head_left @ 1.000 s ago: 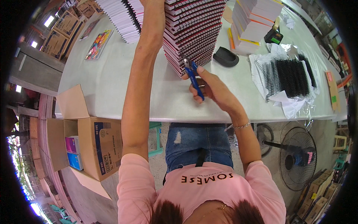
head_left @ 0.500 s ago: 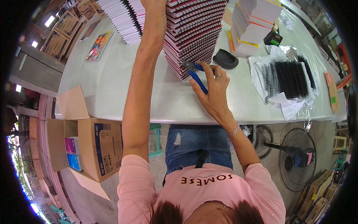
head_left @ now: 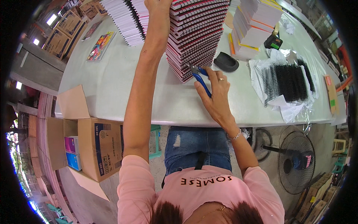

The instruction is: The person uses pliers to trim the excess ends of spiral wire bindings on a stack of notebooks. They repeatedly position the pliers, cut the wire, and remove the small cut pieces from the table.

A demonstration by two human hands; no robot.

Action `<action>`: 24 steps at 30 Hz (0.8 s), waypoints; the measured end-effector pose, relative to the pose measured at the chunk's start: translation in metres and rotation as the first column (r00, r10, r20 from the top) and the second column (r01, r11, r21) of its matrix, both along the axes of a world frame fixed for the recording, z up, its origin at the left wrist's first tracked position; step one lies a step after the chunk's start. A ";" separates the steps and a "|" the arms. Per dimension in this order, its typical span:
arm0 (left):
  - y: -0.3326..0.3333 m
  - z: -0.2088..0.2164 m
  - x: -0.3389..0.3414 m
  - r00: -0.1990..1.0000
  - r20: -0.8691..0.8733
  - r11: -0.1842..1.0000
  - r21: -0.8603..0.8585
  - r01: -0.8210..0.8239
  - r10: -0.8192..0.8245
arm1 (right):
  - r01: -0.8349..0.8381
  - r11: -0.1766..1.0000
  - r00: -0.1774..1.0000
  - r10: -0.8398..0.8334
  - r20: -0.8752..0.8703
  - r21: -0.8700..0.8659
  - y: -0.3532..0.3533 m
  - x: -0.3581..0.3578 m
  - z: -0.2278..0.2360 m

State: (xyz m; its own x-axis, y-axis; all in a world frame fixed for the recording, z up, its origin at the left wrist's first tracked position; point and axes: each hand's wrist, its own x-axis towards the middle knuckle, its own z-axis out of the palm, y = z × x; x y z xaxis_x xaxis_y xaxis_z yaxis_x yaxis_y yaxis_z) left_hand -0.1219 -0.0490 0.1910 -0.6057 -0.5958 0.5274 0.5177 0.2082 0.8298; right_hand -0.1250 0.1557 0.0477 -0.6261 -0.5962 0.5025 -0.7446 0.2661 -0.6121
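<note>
A tall stack of spiral-bound notebooks (head_left: pixel 197 33) with white pages, red-edged covers and dark coils stands before me. My right hand (head_left: pixel 219 93) is closed around blue-handled wire nippers (head_left: pixel 202 85); their metal jaws are at the coils low on the stack's front. Up at the top edge of the picture, my left hand (head_left: pixel 158 4) is beside the stack's upper left side, its fingers mostly out of view. Just right of the nippers lies a dark, shallow, rounded holder (head_left: pixel 226 62).
Black wire coils (head_left: pixel 292 82) lie on crumpled white paper at the right. Behind them stand a pad stack (head_left: pixel 255 26) and a tape dispenser (head_left: pixel 274 40). More bound notebooks (head_left: pixel 125 22) and a colourful cover (head_left: pixel 100 46) are left. An opened carton (head_left: pixel 100 149) and a fan (head_left: pixel 296 162) flank me.
The nippers in my right hand have shifted slightly to the right along the lower coils. My left arm stays by the stack, and the whole view has moved a little.
</note>
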 end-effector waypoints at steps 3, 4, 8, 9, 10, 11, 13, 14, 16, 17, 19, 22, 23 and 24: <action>-0.001 0.000 -0.003 1.000 -0.007 1.000 -0.009 0.008 -0.008 | -0.006 1.000 0.999 0.006 -0.050 -0.006 -0.002 -0.001 -0.004; -0.001 -0.002 -0.002 1.000 -0.004 1.000 -0.003 0.002 -0.002 | -0.002 1.000 0.996 0.001 -0.086 -0.012 -0.003 -0.001 -0.005; 0.002 -0.001 -0.002 1.000 0.024 1.000 -0.008 -0.014 0.014 | 0.034 0.999 0.989 -0.032 -0.145 0.011 -0.006 -0.002 -0.009; 0.001 -0.002 -0.002 0.999 0.039 1.000 -0.016 -0.020 0.021 | 0.041 0.999 0.989 -0.039 -0.146 0.007 -0.005 -0.003 -0.008; 0.001 -0.003 -0.005 1.000 0.021 1.000 -0.017 -0.011 0.012 | 0.049 0.999 0.988 -0.047 -0.147 0.004 -0.004 -0.003 -0.008; -0.001 -0.001 -0.005 1.000 0.008 1.000 -0.023 -0.015 0.015 | 0.045 0.999 0.989 -0.047 -0.141 -0.012 -0.005 -0.001 -0.007; -0.003 0.000 0.000 1.000 -0.002 0.999 -0.031 -0.026 0.026 | 0.040 0.998 0.991 -0.045 -0.128 -0.045 -0.007 0.004 -0.006; -0.002 0.000 0.000 1.000 -0.001 0.999 -0.027 -0.023 0.023 | 0.037 0.999 0.990 -0.042 -0.134 -0.037 -0.006 0.004 -0.006; -0.001 0.001 0.002 1.000 0.002 1.000 -0.021 -0.021 0.021 | 0.027 0.999 0.989 -0.030 -0.145 -0.023 -0.006 0.005 -0.007; 0.001 0.001 0.001 1.000 0.002 1.000 -0.019 -0.012 0.012 | 0.038 0.999 0.986 -0.040 -0.162 -0.018 -0.006 0.003 -0.008; 0.002 0.001 -0.002 1.000 0.002 1.000 -0.013 0.002 -0.002 | 0.056 0.998 0.979 -0.056 -0.196 -0.007 -0.007 0.002 -0.011; 0.002 0.000 -0.004 1.000 -0.001 1.000 -0.007 0.010 -0.010 | 0.056 0.998 0.982 -0.058 -0.179 -0.016 -0.007 0.001 -0.011; 0.001 0.000 -0.004 1.000 -0.005 1.000 -0.006 0.006 -0.006 | 0.052 0.999 0.986 -0.051 -0.156 0.002 -0.007 0.002 -0.010; 0.000 0.000 -0.004 1.000 -0.010 1.000 -0.006 0.003 -0.003 | 0.048 0.999 0.990 -0.045 -0.134 0.021 -0.008 0.003 -0.008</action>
State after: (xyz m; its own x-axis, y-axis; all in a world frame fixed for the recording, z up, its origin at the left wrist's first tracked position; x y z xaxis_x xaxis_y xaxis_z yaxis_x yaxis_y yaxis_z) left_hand -0.1258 -0.0494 0.1913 -0.6021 -0.5911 0.5367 0.5263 0.2115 0.8235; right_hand -0.1218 0.1482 0.0396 -0.5817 -0.5812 0.5690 -0.8056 0.3155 -0.5014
